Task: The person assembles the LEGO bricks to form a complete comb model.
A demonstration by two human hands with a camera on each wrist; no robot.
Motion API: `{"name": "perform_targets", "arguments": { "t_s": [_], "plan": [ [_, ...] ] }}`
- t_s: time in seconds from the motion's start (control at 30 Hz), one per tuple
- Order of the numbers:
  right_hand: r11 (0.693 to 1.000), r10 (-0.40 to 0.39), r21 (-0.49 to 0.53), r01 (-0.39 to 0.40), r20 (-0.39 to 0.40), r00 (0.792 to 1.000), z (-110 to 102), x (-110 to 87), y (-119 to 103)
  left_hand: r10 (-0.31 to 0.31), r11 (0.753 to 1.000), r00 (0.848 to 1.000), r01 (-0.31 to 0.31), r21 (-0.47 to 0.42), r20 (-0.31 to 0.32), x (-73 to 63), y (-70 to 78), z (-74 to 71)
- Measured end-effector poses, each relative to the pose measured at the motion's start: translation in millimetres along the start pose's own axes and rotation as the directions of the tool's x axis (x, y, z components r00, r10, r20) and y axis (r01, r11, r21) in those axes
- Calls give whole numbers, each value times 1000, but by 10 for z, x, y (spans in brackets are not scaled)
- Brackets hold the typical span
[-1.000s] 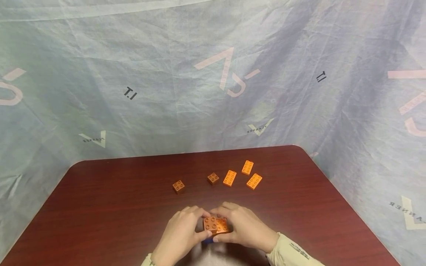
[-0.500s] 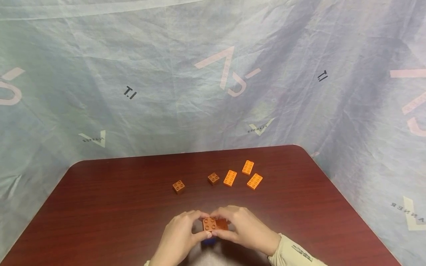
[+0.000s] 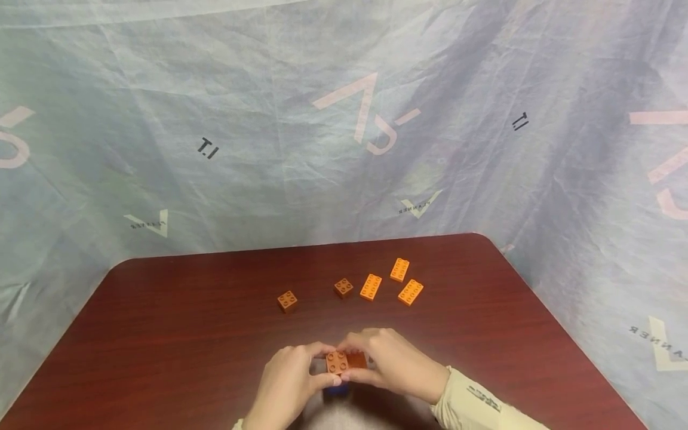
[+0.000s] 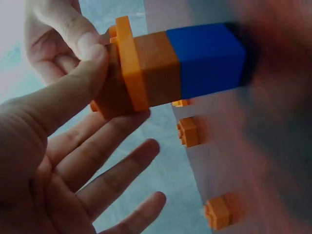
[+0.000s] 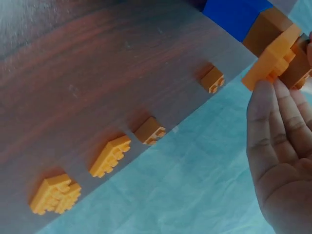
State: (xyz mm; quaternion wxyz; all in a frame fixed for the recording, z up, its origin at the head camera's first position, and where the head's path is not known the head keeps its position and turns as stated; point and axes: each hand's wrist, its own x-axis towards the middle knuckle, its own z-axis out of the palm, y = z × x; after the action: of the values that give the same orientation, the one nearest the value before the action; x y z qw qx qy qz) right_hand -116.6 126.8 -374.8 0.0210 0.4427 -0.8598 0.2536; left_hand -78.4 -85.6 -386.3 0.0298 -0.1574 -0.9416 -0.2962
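Observation:
A stack of toy building bricks stands at the near side of the table. At its base is a blue brick (image 4: 209, 61), under a brown brick (image 4: 158, 68), then a thin orange brick (image 4: 130, 63). On top sits a second brown brick (image 3: 337, 362), at the left end of the orange one. My left hand (image 3: 287, 382) pinches this top brick between thumb and forefinger, its other fingers spread in the left wrist view. From the right, my right hand (image 3: 389, 363) grips the same brick's front and back edges with thumb and forefinger, over the shaded orange studs.
Two loose brown bricks, one at the left (image 3: 287, 301) and one nearer the middle (image 3: 343, 288), lie beyond my hands. Three flat orange bricks (image 3: 371, 287) lie to their right. A printed grey cloth (image 3: 269, 149) hangs behind the dark red table (image 3: 188, 334).
My right thumb and forefinger have shifted left from the orange brick's side to the top brown brick. The orange studs have fallen into shade. The loose bricks have stayed put.

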Motion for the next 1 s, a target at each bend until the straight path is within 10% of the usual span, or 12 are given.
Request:
{"name": "perform_targets", "arguments": {
  "t_s": [0.43,1.0],
  "plan": [
    [980,64,-193,-43,103,993,-36,57,-102,34,997,998,-37,61,56,34,65,-14],
    [985,136,-107,-133,29,990,74,11,-79,20,1000,996,-20,4,89,-7,-59,79]
  ]
}}
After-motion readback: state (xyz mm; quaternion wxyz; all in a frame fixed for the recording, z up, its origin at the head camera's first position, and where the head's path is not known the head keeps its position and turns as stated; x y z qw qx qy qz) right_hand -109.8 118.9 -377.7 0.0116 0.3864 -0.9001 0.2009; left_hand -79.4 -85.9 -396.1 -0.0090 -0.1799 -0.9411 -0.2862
